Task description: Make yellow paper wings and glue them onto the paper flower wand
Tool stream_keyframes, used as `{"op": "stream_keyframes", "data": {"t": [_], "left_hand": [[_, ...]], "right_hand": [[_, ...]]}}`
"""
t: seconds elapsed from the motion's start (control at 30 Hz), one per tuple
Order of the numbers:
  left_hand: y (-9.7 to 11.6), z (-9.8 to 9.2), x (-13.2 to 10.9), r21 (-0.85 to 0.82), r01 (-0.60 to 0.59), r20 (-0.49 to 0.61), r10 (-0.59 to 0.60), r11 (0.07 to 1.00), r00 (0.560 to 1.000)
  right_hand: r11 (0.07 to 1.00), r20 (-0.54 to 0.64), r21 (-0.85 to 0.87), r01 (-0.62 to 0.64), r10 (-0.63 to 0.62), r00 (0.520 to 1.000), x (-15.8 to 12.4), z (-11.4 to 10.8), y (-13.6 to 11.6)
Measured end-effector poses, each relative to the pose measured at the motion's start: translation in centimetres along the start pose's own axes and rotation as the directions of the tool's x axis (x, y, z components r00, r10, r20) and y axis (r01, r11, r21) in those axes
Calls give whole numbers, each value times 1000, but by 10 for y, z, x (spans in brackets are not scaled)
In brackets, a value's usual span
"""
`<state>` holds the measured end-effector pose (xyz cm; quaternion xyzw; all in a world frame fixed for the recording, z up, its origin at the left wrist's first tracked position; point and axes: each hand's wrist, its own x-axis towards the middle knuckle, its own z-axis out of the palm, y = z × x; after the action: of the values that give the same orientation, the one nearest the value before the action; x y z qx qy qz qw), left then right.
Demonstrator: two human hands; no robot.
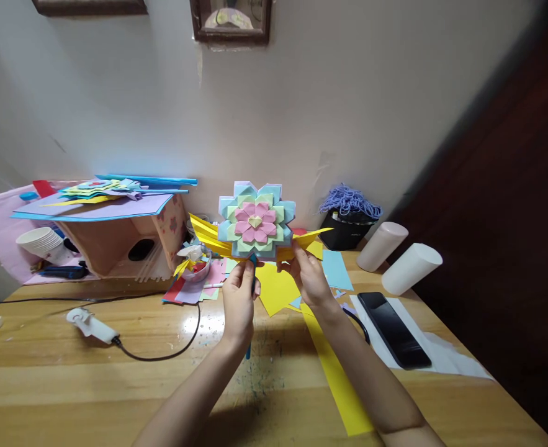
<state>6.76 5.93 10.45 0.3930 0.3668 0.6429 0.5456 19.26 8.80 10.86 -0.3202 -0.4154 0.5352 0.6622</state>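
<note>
A folded paper flower point(256, 220) in blue, green and pink layers with a yellow centre is held up in front of the wall, with yellow pleated paper point(207, 234) spreading behind it to both sides. My left hand point(239, 298) is closed at its lower edge and also grips a thin blue tool point(252, 280) that points down. My right hand point(307, 274) pinches the yellow paper at the flower's lower right.
On the wooden table point(69, 379) lie a white glue gun point(90, 325) with a black cord, yellow paper strips point(336, 379), a black phone point(393, 328) on white paper, two white rolls point(411, 267), a cardboard box point(120, 239) with stacked paper, paper cups point(41, 241) and purple yarn point(350, 202).
</note>
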Motion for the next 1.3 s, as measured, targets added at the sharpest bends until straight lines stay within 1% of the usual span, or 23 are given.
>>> {"op": "stream_keyframes", "data": {"t": [0.07, 0.13, 0.3, 0.37, 0.53, 0.73, 0.9, 0.97, 1.07, 1.13, 1.3], "left_hand": [[-1, 0, 0, 23, -7, -7, 8, 1000, 1000], [-2, 1, 0, 26, -2, 5, 2, 1000, 1000], [-1, 4, -3, 53, 1, 69, -5, 999, 998], [-1, 5, -5, 82, -2, 69, -4, 997, 998], [-2, 5, -7, 174, -29, 93, 13, 984, 996], [-2, 6, -9, 263, -63, 127, 30, 963, 992], [-3, 5, -9, 293, -55, 133, 16, 954, 991], [-4, 4, -8, 288, -54, 127, 18, 956, 992], [-4, 3, -7, 274, -44, 112, 14, 961, 994], [-4, 3, -7, 258, -35, 102, 9, 966, 995], [1, 2, -6, 222, -23, 97, 1, 975, 995]], "right_hand": [[1000, -25, 4, -8, 8, 1000, 1, -2, -2], [999, -62, -27, 17, -19, 998, 3, -6, -5], [979, -150, -115, 167, -183, 972, 7, -18, -12], [970, -159, -130, 206, -225, 961, 8, -22, -15], [954, -150, -200, 223, -254, 955, 8, -29, -20], [970, -121, -172, 169, -192, 974, 7, -31, -30], [974, -174, -205, 94, -131, 976, 4, -33, -38], [979, -136, -192, 74, -101, 985, 2, -31, -43], [982, -11, -181, 58, -61, 998, -2, -28, -52], [978, 42, -199, 55, -47, 998, -4, -27, -56], [969, 66, -247, 4, 12, 998, -5, -35, -50]]}}
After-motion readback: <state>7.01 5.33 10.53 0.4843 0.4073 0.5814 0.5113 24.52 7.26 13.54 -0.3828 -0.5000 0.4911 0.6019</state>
